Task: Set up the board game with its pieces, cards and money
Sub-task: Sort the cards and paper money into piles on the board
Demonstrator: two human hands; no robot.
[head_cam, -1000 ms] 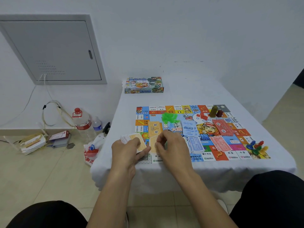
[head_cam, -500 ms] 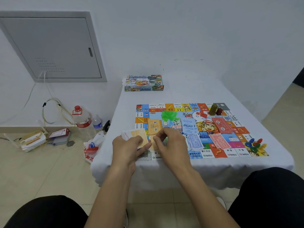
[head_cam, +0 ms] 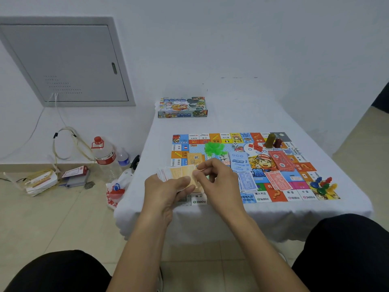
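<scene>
Board game sheet lay flat on the white-clothed table, toward its near edge. We held a fanned stack of orange play notes in our left hand, fingers curled under, thumb across the top, over the sheet's near left corner. Our right hand pinched the top note at its right end, fingers bent.

We judged the step to be dealing orange notes onto the orange pile on the left part of the sheet. To do it well: peel one note at a time, thumb sliding it clear so no second note rides along, then lay it square on the pile.

Already sorted on the sheet: blue notes near the near edge, red notes toward the right, green plastic pieces and red pieces near the far edge, mixed pawns at the near right corner, a die beside the green pieces.

Game box sat closed near the far left corner of the table; we could not see its contents.
</scene>
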